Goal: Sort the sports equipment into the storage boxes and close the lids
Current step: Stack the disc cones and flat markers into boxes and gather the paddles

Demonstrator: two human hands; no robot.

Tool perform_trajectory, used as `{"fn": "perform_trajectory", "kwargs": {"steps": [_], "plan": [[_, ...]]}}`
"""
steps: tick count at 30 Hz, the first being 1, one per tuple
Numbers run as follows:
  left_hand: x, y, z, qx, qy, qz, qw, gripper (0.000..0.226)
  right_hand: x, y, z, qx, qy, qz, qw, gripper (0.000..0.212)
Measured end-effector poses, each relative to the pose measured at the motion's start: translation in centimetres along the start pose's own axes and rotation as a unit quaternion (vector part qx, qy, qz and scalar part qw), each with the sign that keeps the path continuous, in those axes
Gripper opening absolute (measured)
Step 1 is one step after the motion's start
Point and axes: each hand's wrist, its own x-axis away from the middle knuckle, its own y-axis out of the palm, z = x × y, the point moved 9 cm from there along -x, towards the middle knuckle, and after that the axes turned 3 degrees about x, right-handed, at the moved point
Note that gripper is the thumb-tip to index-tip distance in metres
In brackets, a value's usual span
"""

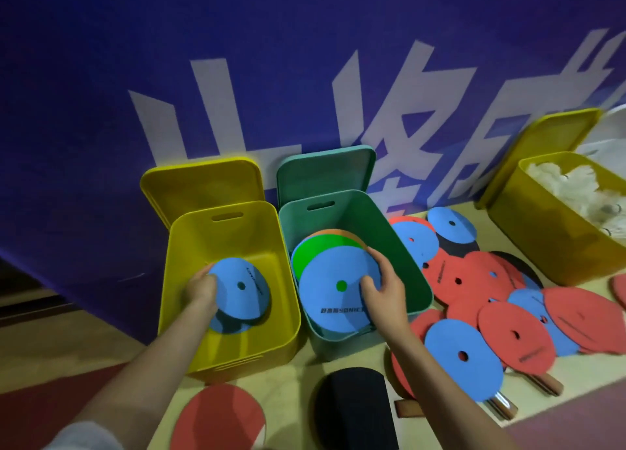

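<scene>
Left hand (200,288): grips blue disc (242,292) inside yellow box (230,348)
Right hand (382,290): pinches disc stack (333,300), green box (406,263), 3 o'clock of left

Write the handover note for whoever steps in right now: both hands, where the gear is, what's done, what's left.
Left hand: inside the near yellow box, gripping a blue disc.
Right hand: in the green box, fingers curled over the edge of the top blue disc of a stack; green and orange discs show beneath.
Done: some discs boxed; far yellow box holds white items, probably shuttlecocks.
Left: pile of red and blue discs on the floor at right, paddles in and beside it, a red paddle and black paddle in front. All three lids are open; close them last.
</scene>
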Motion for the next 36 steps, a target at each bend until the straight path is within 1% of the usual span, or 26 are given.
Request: {"fn": "perform_trajectory", "kwargs": {"steps": [2,4,6,8,10,11,13,15,16,18,19,20,21,22,24,26,27,28,30,32,36], "plan": [[-1.7,0.5,-2.0,-0.002,-0.037,-0.003,0.999,0.043,-0.1,0.2,0.1,0.014,0.009,-0.007,1.000,0.049],[-2.6,0.6,-2.7,-0.036,-0.044,0.002,0.998,0.043,-0.1,0.3,0.2,0.018,0.016,-0.010,1.000,0.049],[-2.8,0.2,-2.7,-0.111,-0.035,0.008,0.993,0.039,0.0,0.2,0.4,0.022,0.023,-0.006,0.999,0.050],[-2.5,-0.5,-2.8,-0.186,-0.033,0.034,0.981,0.038,0.1,0.1,0.4,0.023,0.023,0.002,0.999,0.050],[-1.2,-0.7,-1.9,-0.235,-0.013,0.063,0.970,0.043,0.1,0.0,0.2,0.018,0.018,0.009,1.000,0.050],[-0.5,-0.3,-0.9,-0.246,0.013,0.061,0.967,0.049,0.2,-0.1,0.1,0.002,0.021,0.016,1.000,0.049],[1.2,1.2,1.7,-0.260,0.076,0.008,0.963,0.058,0.3,-0.7,0.1,-0.057,0.045,0.044,0.996,0.047],[3.3,2.0,5.2,-0.253,0.180,-0.042,0.950,0.056,0.7,-1.0,0.0,-0.104,0.064,0.068,0.990,0.045],[4.6,1.8,7.0,-0.254,0.238,-0.054,0.936,0.053,1.0,-0.8,-0.4,-0.120,0.067,0.066,0.988,0.044],[7.3,0.4,10.3,-0.255,0.348,-0.042,0.901,0.049,1.0,0.6,-2.1,-0.146,0.056,0.042,0.987,0.042],[8.3,-0.6,11.4,-0.259,0.388,-0.024,0.884,0.048,0.8,1.5,-3.1,-0.157,0.044,0.030,0.986,0.042],[8.5,-1.7,11.9,-0.268,0.408,-0.004,0.873,0.048,0.5,2.7,-4.1,-0.165,0.035,0.017,0.986,0.041],[8.5,-2.8,12.1,-0.286,0.410,0.014,0.866,0.049,0.1,4.0,-5.0,-0.165,0.029,0.003,0.986,0.039],[7.9,-3.8,11.7,-0.312,0.393,0.025,0.865,0.053,-0.4,5.5,-5.9,-0.161,0.028,-0.016,0.986,0.039],[6.2,-5.2,10.0,-0.360,0.326,0.009,0.874,0.065,-1.4,9.2,-7.3,-0.137,0.026,-0.065,0.988,0.047],[4.9,-6.2,7.4,-0.347,0.239,-0.050,0.906,0.072,-2.3,13.6,-8.1,-0.088,0.010,-0.127,0.988,0.046],[4.8,-6.6,6.5,-0.327,0.210,-0.069,0.919,0.071,-2.5,15.8,-8.3,-0.057,0.002,-0.156,0.986,0.044],[4.7,-7.0,5.8,-0.313,0.202,-0.072,0.925,0.067,-2.8,17.9,-8.0,-0.025,-0.003,-0.181,0.983,0.045],[4.7,-7.7,5.8,-0.301,0.234,-0.047,0.923,0.059,-3.0,21.5,-6.9,0.027,0.003,-0.218,0.976,0.049],[4.6,-7.4,6.0,-0.292,0.267,-0.037,0.918,0.054,-2.9,24.1,-5.4,0.054,0.021,-0.241,0.969,0.051],[4.0,-7.0,5.7,-0.282,0.283,-0.023,0.916,0.051,-2.7,28.1,-2.0,0.092,0.053,-0.272,0.957,0.052]]}}
